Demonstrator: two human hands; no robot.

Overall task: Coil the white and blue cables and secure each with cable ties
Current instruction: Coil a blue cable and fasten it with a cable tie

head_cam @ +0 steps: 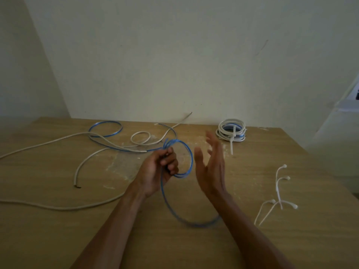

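My left hand (159, 169) is shut on a few loops of the blue cable (189, 158), held above the wooden table (252, 239). A larger blue loop hangs down from the fist and passes under my right wrist. The rest of the blue cable runs back left to a loose ring at the far side. My right hand (210, 167) is open, fingers spread and blurred, just right of the held loops and not touching them. A loose white cable (58, 207) sprawls over the left of the table. Several white cable ties (277, 191) lie at the right.
A finished coil of white and blue cable (231, 131) bound with a cable tie sits at the back right near the wall. The wall runs close behind the table. A white ledge shows at the far right edge.
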